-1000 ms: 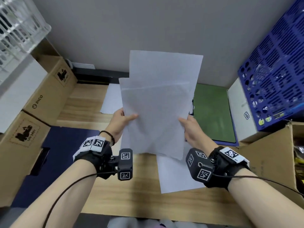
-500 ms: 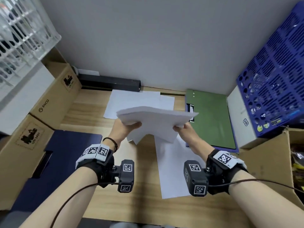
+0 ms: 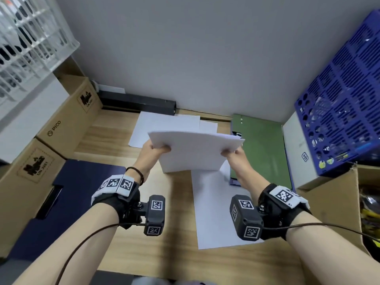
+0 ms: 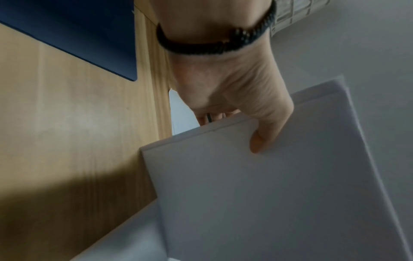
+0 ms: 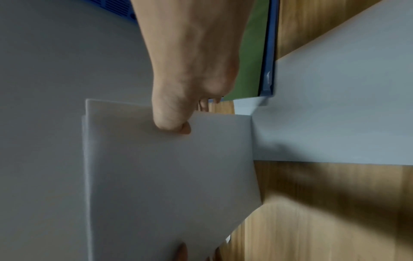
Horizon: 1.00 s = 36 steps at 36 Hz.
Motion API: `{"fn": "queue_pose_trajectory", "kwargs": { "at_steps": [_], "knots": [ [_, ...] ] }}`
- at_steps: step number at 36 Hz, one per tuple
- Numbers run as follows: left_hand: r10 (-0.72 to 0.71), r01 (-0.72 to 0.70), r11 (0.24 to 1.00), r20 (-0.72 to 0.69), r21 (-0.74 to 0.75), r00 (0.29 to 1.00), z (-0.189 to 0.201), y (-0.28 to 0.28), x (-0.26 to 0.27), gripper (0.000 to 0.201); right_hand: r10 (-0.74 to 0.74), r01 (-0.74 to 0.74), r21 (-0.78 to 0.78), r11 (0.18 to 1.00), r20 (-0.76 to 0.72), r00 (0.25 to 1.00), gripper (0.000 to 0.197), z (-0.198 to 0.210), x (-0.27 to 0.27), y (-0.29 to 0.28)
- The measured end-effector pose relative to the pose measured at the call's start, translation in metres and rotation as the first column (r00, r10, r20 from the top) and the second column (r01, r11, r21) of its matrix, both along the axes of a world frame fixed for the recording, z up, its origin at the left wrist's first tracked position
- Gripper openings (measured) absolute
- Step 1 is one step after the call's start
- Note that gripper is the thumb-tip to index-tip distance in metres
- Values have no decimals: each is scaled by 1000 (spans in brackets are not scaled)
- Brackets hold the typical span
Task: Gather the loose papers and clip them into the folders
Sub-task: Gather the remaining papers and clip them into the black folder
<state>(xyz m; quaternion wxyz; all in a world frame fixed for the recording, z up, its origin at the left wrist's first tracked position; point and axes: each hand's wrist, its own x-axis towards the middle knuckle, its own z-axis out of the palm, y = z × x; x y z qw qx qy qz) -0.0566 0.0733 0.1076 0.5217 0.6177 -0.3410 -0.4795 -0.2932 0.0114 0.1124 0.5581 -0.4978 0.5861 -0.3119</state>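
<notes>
Hands hold one stack (image 3: 195, 153) of white sheets between them, above the desk (image 3: 115, 145). Left hand (image 3: 151, 154) pinches the stack's left edge, right hand (image 3: 234, 156) the right edge; in each wrist view a thumb lies on top of the paper and the fingers curl beneath it. The head view shows the stack tilted, its lower edge down close to the desk, though whether it touches there cannot be told. Only the wrist views show that the sheets are not squared: the left one has a second edge stepped just outside the top sheet (image 4: 257, 185), and the right one shows the same offset along the far side of the stack (image 5: 167, 167).

Under the stack a single sheet (image 3: 213, 212) lies flat on the desk, reaching toward the person. More sheets (image 3: 162, 124) lie beyond the hands, near the wall. A green folder (image 3: 261, 149) lies just right of the right hand; the right wrist view alone shows a blue folder (image 5: 269, 53) edge beneath it. A dark blue folder (image 3: 82, 182) lies left of the left wrist.
</notes>
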Motion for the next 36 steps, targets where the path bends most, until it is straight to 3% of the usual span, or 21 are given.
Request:
{"fn": "queue_pose_trajectory", "kwargs": {
  "at_steps": [4,8,13,17,24,28,36],
  "knots": [
    [-36,34,999,52,33,998,-2,-6,-9,38,57,-55,72,996,-28,998,32,-5,0,-2],
    [49,-49,998,6,36,999,7,-12,-14,23,28,-28,37,999,12,1000,25,3,1,-9],
    [-12,13,999,-20,38,1000,14,-20,-17,22,-11,11,2,1000,28,1000,25,4,-4,-16],
    [-109,108,983,-5,147,994,3,-22,-24,25,-60,61,53,997,-24,998,24,-5,-16,-11],
    [-316,279,888,43,366,948,-32,-7,-38,31,42,6,292,956,-157,987,17,-35,-43,13],
    [-333,296,855,13,426,943,-46,0,-40,35,101,-14,398,917,-198,975,25,-52,-49,22],
    [-340,330,796,-77,507,937,-67,5,-39,32,141,11,478,878,-280,950,21,-73,-53,30]
  ]
}}
